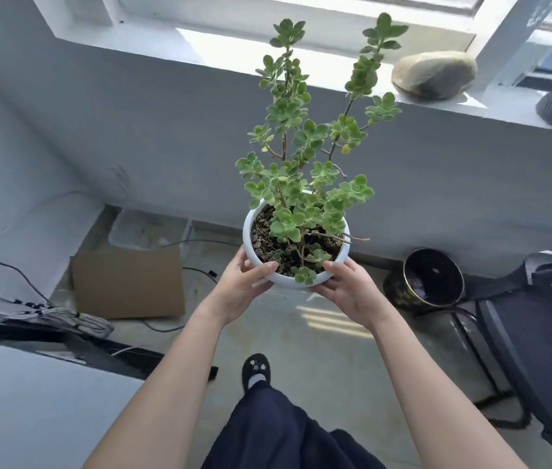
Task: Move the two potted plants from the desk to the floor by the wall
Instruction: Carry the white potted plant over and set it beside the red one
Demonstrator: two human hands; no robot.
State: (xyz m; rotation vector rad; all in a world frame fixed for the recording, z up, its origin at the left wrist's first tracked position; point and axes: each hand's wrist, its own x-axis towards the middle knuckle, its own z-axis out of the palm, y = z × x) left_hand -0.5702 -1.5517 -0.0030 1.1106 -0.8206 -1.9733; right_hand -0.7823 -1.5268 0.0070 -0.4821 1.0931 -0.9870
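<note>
A leafy green plant in a round white pot (249,228) is held in the air above the floor, in front of the grey wall (166,137). My left hand (240,286) grips the pot's near left side, thumb over the rim. On the near right side my right hand (352,292) holds the pot the same way. The desk's corner (31,401) shows at the lower left. No second potted plant is in view.
A cardboard box (129,282) and a clear plastic bin (149,228) stand on the floor by the wall at left. A black pot (427,282) sits on the floor at right beside a dark chair (538,333). Cables hang off the desk. A stone (433,74) rests on the windowsill.
</note>
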